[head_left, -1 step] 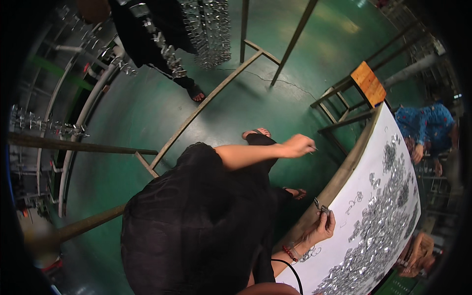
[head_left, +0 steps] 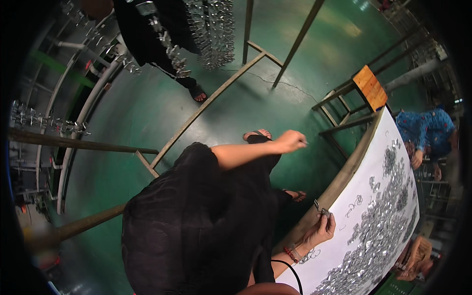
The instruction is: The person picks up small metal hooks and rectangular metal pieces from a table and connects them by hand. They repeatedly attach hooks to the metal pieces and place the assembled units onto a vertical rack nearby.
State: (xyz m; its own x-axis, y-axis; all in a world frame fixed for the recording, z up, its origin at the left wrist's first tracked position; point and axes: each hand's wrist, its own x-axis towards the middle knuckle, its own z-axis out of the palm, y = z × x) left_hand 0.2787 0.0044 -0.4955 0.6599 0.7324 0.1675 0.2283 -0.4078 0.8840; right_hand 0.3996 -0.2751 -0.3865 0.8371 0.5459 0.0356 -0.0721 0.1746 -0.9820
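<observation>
My left hand is closed in the air over the floor, left of the table. A small thin tip shows at its fingers, too blurred to name. At the table's near edge, my right hand pinches a small metal buckle-like piece between thumb and fingertips. Beside it, at the wooden edge, is a small dark metal piece; whether the two are joined I cannot tell. A red bead bracelet circles my right wrist. Many shiny metal pieces lie spread over the white tabletop.
Thin wire rings lie near the heap. Across the table a person in blue and another in brown sit. A wooden stool stands at the far end. Metal rails cross the green floor; another person's foot is behind them.
My left hand has moved a little left and up, and the thin tip at its fingers shows less. My right hand keeps its pinch at the table edge.
</observation>
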